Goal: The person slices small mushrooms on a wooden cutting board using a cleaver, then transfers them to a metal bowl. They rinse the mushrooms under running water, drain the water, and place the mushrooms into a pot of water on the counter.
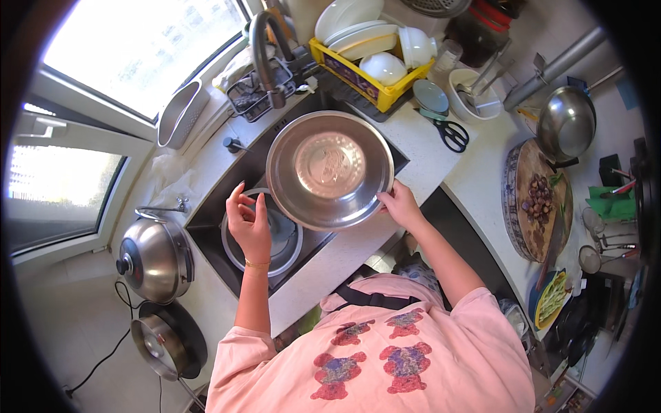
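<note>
My right hand [400,205] grips the rim of a wide stainless steel basin [333,165] at its lower right. The basin is held over the dark kitchen sink [206,227], its stamped bottom facing me. To the left of the basin, my left hand [249,219] is raised with fingers apart and holds nothing. Beneath that hand a second metal bowl [297,248] sits in the sink, partly hidden by the hand and the basin. A grey gooseneck faucet [263,51] stands behind the sink.
A yellow rack [384,100] with white dishes stands behind the basin. Black-handled scissors [453,135] lie on the right counter, near a round chopping board [511,206] bearing small dark red bulbs [538,201]. Left of the sink are a lidded steel pot [155,263] and pans [160,346].
</note>
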A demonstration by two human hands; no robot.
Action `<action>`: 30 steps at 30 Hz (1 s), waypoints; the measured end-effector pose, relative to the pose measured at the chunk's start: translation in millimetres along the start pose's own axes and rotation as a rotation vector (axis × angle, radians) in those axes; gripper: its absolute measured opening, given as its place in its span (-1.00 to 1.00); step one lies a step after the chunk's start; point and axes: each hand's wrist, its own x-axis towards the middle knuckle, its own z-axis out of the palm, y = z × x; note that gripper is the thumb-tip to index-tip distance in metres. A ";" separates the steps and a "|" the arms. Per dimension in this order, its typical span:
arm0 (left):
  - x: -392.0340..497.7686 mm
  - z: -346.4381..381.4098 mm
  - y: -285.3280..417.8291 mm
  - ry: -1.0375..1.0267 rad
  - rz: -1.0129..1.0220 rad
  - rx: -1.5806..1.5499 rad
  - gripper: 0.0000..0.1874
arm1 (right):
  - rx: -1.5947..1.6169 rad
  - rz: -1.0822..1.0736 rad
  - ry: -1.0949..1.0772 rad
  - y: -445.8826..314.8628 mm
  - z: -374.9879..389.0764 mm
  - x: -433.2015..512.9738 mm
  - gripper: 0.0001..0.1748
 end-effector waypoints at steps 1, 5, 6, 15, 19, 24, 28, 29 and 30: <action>-0.4 10.2 12.4 -0.062 0.020 -0.056 -0.63 | 0.083 0.050 -0.015 1.6 -6.8 -5.7 -0.73; -19.5 79.6 66.2 -0.519 0.244 0.128 -0.64 | 0.197 0.226 -0.050 9.2 -38.3 -32.2 -0.75; -28.0 101.1 67.5 -0.560 0.405 0.260 -0.61 | 0.210 0.205 -0.063 9.0 -47.8 -41.7 -0.75; -111.0 233.9 145.8 -0.567 0.053 -0.168 -0.31 | 0.220 0.082 0.193 83.5 -248.9 -147.9 -0.72; -155.2 313.8 130.1 -0.834 -0.370 -0.381 -0.46 | 0.100 0.084 0.310 88.0 -337.3 -189.2 -0.71; -156.5 371.8 107.0 -0.837 -0.546 -0.270 -0.57 | 0.034 -0.041 0.573 110.9 -395.8 -180.6 -0.57; -142.9 375.8 59.1 -0.792 -0.315 -0.169 -0.56 | -0.112 -0.205 1.063 131.3 -474.8 -172.3 -0.55; -144.2 378.1 57.7 -0.791 -0.271 -0.113 -0.55 | -0.093 -0.239 1.136 140.1 -492.2 -166.3 -0.55; -146.6 383.4 53.6 -0.786 -0.215 -0.098 -0.55 | -0.108 -0.267 1.156 155.4 -509.4 -159.1 -0.57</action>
